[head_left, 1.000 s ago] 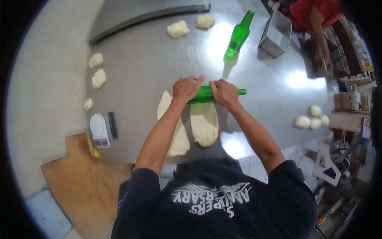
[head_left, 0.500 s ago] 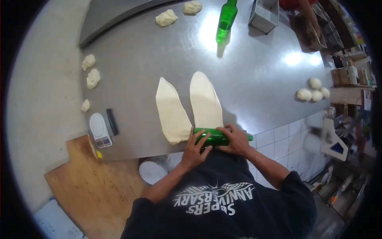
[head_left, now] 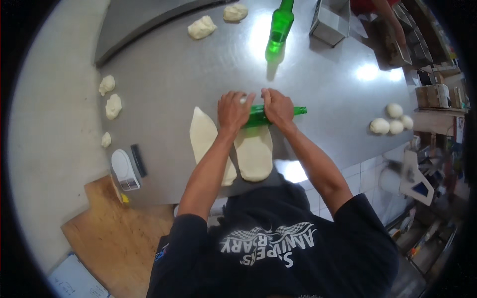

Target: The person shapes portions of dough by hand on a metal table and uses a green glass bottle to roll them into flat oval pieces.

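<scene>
A green glass bottle (head_left: 257,117) lies sideways across the far part of a long flat strip of dough (head_left: 254,158). My left hand (head_left: 232,111) bears down on the bottle's body with the fingers bent over it. Closer to the neck, my right hand (head_left: 279,107) grips it from above, and the neck sticks out to the right. Under the bottle and hands, the strip's far end is mostly hidden. A second flat dough strip (head_left: 202,131) with a pointed far tip lies to the left, partly covered by my left forearm.
Around the steel table (head_left: 159,94) lie dough lumps (head_left: 202,27) and round dough balls (head_left: 379,125). Another green bottle (head_left: 280,30) and a metal loaf tin (head_left: 330,25) stand at the back. A white scale (head_left: 124,166) sits front left. Another person's arm (head_left: 391,22) reaches among tins.
Both hands have pushed the bottle away from me, from the strip's near end toward its far end. The strip's near part now shows, and my forearms are stretched out over the table.
</scene>
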The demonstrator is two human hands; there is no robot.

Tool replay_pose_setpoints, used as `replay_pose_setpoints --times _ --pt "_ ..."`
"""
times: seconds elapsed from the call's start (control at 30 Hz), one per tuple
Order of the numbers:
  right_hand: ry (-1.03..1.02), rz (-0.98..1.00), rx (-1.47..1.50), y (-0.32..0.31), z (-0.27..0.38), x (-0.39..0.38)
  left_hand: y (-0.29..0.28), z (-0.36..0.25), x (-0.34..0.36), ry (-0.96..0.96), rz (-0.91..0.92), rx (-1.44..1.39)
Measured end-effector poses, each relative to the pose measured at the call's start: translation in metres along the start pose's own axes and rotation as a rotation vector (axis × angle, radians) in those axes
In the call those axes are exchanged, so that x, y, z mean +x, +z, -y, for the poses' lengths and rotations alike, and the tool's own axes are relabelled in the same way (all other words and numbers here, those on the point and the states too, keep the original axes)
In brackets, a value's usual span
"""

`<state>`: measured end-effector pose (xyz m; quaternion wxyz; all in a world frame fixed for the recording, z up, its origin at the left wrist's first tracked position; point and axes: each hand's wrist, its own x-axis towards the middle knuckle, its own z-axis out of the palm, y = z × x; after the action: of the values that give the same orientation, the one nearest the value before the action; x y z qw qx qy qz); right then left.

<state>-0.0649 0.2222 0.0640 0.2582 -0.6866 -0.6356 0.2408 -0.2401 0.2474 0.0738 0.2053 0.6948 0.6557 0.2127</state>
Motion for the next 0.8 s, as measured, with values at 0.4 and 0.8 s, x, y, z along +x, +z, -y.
replay_pose_setpoints --times 0.4,0.8 --pt "-0.314 0.029 -0.25 0.001 -0.007 0.08 0.003 -0.007 0.045 -0.05 0.04 0.166" --pt "-0.579 0.091 -0.204 -0.054 -0.054 -0.125 0.006 -0.006 -0.165 0.232 0.114 -0.107"
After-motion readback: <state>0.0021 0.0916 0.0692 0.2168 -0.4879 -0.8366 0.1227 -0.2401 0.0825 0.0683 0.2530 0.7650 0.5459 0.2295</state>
